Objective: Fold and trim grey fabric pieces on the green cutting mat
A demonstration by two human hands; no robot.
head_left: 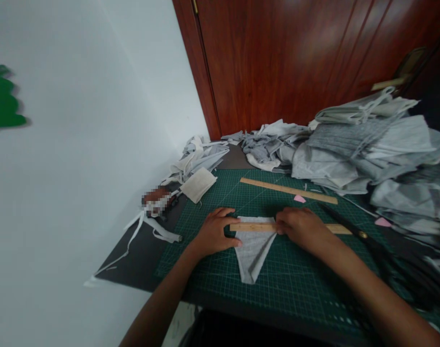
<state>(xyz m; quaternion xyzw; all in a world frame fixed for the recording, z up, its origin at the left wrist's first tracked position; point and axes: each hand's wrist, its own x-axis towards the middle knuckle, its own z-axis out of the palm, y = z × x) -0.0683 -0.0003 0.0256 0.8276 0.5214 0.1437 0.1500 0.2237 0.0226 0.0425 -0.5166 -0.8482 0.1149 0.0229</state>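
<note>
A tapering piece of grey cloth (251,248) lies on the green cutting mat (212,284), its wide edge away from me and its lower right side slightly folded. Across its upper part rests a wooden ruler (254,227). My left hand (217,235) is open beside the cloth's left edge, fingers and thumb spread around the ruler's left end, thumb tip touching the cloth. My right hand (300,225) is closed over the ruler at the cloth's upper right corner; its fingertips press together there, and whether they also pinch the cloth is hidden.
A second wooden ruler (288,189) lies farther back. Large black scissors (371,243) lie at right, near pink scraps (383,221). Grey fabric piles (350,149) line the back and right. At left are a folded beige cloth (198,185), fabric strips (162,230) and the white wall (78,168).
</note>
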